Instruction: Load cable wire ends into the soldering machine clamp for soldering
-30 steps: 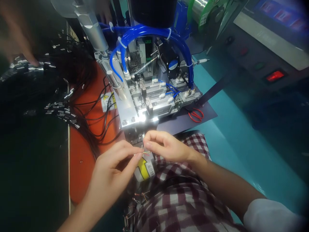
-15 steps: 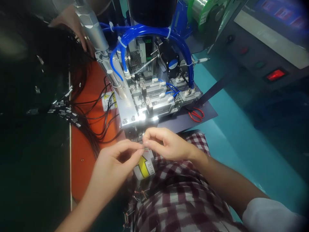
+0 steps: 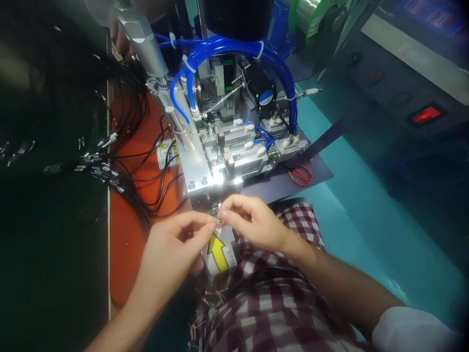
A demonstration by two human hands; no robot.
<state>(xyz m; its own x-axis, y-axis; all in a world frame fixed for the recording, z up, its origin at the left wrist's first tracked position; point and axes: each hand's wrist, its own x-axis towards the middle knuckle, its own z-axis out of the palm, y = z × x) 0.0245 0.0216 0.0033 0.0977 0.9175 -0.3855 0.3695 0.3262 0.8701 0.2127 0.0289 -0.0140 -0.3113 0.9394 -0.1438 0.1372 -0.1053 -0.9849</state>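
Observation:
My left hand and my right hand meet fingertip to fingertip just in front of a small metal machine. Both pinch a tiny thin wire piece between thumb and forefinger. The piece is too small to make out in detail. Below my hands sits a white label with a yellow arrow. My lap is covered by red and white checked cloth.
Blue air hoses arch over the machine. Black cables with metal ends lie on an orange mat at left. Red-handled scissors rest on a dark sheet. A control box with a lit red switch stands at right.
My hands have drawn a little closer to the machine's front edge, still pinching the small piece. Another person's hand at the upper left has pulled back, mostly out of sight.

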